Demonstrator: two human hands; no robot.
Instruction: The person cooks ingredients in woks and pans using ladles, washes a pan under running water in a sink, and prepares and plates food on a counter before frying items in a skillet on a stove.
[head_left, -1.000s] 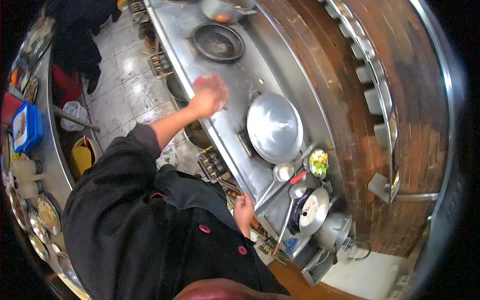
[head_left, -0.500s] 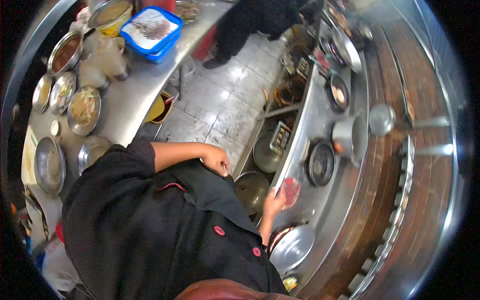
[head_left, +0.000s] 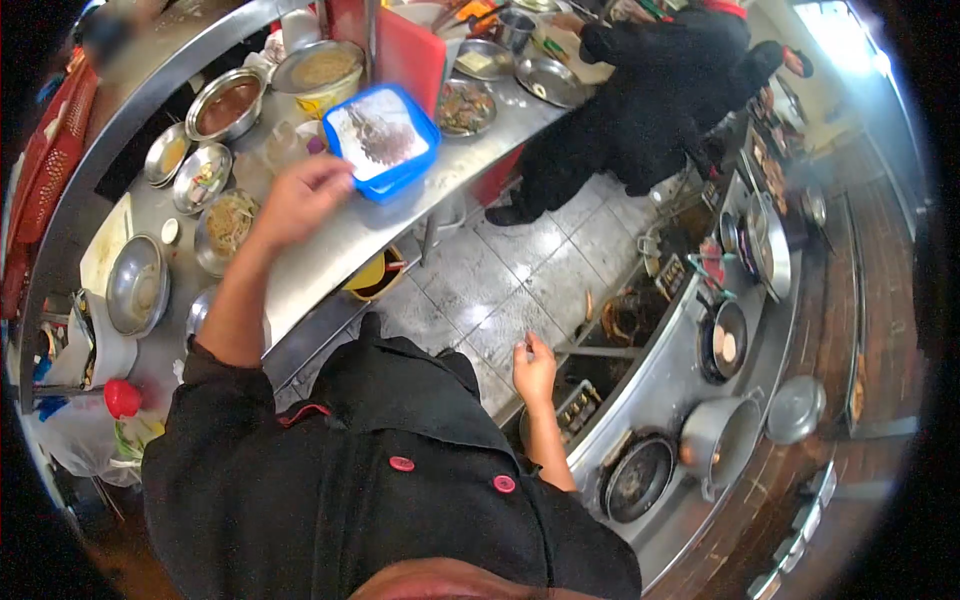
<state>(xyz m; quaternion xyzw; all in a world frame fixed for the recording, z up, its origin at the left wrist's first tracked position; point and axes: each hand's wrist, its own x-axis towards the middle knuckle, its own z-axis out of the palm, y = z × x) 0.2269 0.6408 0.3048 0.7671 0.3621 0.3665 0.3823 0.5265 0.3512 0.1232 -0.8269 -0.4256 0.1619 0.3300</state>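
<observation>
My left hand [head_left: 305, 200] is stretched out over the steel table, fingers bent and slightly apart. Its fingertips are at the near corner of a blue plastic tub [head_left: 415, 165] with white and dark contents; whether they touch it I cannot tell. Close by are a bowl of shredded food [head_left: 230, 225] and a clear container [head_left: 285, 150], partly behind the hand. My right hand [head_left: 535, 370] hangs over the aisle beside the cooking counter, its fingers loosely curled and a small gap between the tips. Nothing shows in either hand.
The steel counter on the right carries a black pan [head_left: 640, 478], a large pot [head_left: 725, 440] and a frying pan [head_left: 725, 340]. A co-worker in black [head_left: 640, 100] stands ahead in the aisle. Below the table is a yellow bucket [head_left: 372, 275]. A red board [head_left: 410, 60] stands behind the tub.
My left hand has gone from in front of my body out to the blue tub. My right hand has left the counter edge by the reddish item. The view has shifted, showing more of the co-worker.
</observation>
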